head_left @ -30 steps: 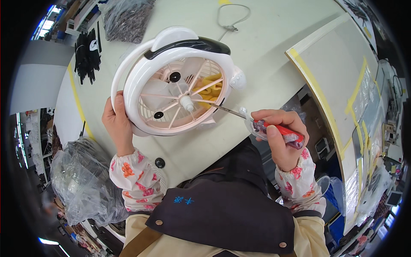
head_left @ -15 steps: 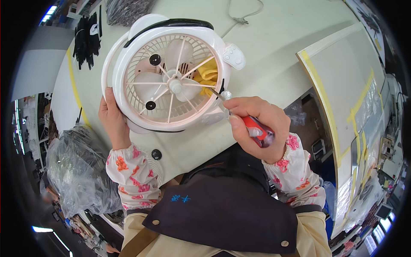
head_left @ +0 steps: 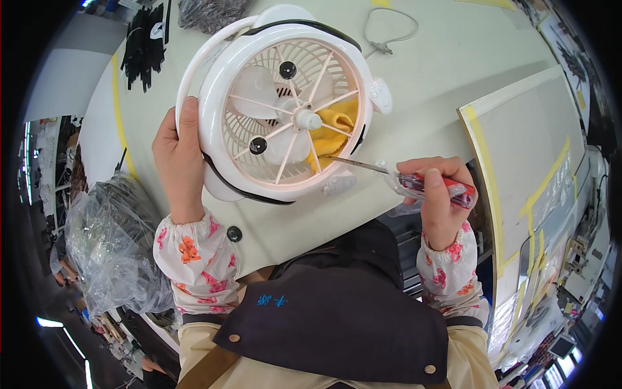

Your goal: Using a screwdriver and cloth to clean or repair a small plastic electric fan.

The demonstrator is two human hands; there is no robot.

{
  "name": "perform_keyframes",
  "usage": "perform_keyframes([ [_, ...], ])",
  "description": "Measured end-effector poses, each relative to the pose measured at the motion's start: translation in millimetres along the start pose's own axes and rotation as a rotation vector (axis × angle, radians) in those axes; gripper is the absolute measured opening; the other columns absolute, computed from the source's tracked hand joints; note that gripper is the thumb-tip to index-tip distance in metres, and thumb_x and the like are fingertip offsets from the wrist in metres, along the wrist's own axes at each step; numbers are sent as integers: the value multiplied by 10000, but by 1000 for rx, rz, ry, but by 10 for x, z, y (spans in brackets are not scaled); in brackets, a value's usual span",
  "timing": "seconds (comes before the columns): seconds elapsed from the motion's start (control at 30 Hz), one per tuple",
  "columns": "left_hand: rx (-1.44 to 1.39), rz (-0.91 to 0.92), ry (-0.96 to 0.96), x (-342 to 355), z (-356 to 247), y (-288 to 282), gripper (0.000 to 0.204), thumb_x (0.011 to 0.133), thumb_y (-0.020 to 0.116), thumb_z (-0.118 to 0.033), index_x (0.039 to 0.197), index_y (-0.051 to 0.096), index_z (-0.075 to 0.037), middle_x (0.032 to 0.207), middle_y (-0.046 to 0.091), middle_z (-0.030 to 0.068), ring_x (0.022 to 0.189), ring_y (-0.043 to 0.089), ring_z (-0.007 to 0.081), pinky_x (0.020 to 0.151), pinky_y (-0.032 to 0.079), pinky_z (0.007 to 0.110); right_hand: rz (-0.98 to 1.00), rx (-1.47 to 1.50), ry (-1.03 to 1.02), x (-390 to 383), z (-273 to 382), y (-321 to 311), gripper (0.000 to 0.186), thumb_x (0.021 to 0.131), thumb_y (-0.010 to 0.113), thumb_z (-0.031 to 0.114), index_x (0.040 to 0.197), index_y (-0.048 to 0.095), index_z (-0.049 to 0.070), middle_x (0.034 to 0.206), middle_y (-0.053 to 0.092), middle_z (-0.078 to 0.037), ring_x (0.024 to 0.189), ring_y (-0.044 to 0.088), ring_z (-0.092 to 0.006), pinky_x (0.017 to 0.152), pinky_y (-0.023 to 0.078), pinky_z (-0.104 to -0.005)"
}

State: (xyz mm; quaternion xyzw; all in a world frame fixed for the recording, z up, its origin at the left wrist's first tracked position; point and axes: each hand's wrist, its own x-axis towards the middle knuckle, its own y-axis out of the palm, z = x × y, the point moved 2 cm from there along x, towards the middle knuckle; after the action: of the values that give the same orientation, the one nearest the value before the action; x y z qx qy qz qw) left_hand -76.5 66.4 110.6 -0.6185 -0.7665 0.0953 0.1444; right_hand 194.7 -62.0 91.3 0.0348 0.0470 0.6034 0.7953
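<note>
The right hand point(head_left: 439, 194) is clenched around the red, clear-ended handle of a screwdriver point(head_left: 414, 183), and its thin metal shaft now runs toward ten o'clock, the tip resting at the lower right of the fan's grille. Half a second ago the fist sat close against the fan's rim with the handle pointing down and away; since then the hand has drawn back toward three o'clock and levelled the tool, so the shaft lies nearly flat. A second ago the tip was also at the grille from that side. This reads as re-aiming the tip at one spot on the guard rather than leaving it; whether it sits in a screw head cannot be told.

The left hand point(head_left: 176, 155) grips the fan point(head_left: 285, 104) at its nine o'clock edge, thumb on the front ring, fingers behind. The fan has been tipped and brought closer, face toward the camera.

The fan is small, round and white with a pale pink spoked grille, a black band about the shell, a white hub, two dark round buttons on the spokes and a yellow cloth point(head_left: 334, 133) behind the bars at three o'clock. It is held above the pale worktop point(head_left: 440, 84), where a thin cable point(head_left: 383, 39) lies at twelve o'clock and a clear plastic bag point(head_left: 110, 246) hangs off at eight o'clock.
</note>
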Motion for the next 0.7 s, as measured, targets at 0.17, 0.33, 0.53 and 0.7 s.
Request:
perform_keyframes([
  [0.17,133,61,41,64,-226,198,322,832,537,-300,854,582,19,612,481,-38,553,382,33,500,320,170,-54,30,-134,63,-205,-142,121,838,472,101,826,481,-19,858,604,-135,661,559,-112,550,481,-223],
  [0.33,-72,128,194,-17,-363,360,312,818,557,-197,1057,512,-2,879,537,40,747,480,79,646,398,194,-307,343,39,120,-689,-222,162,855,437,155,867,452,-6,856,597,-174,590,545,-154,497,447,-251],
  [0.53,603,209,708,-305,-348,334,267,831,474,-47,1097,496,-38,1172,407,147,964,493,177,709,443,244,-496,786,310,133,-1158,-261,183,852,438,204,846,488,28,866,597,-169,594,540,-156,480,426,-245],
  [0.7,220,222,233,-330,-97,259,264,831,396,37,1066,509,-7,1142,450,105,786,549,113,678,460,219,-425,1021,359,281,-1241,-145,202,854,435,230,848,502,39,904,592,-160,592,532,-151,512,429,-253],
])
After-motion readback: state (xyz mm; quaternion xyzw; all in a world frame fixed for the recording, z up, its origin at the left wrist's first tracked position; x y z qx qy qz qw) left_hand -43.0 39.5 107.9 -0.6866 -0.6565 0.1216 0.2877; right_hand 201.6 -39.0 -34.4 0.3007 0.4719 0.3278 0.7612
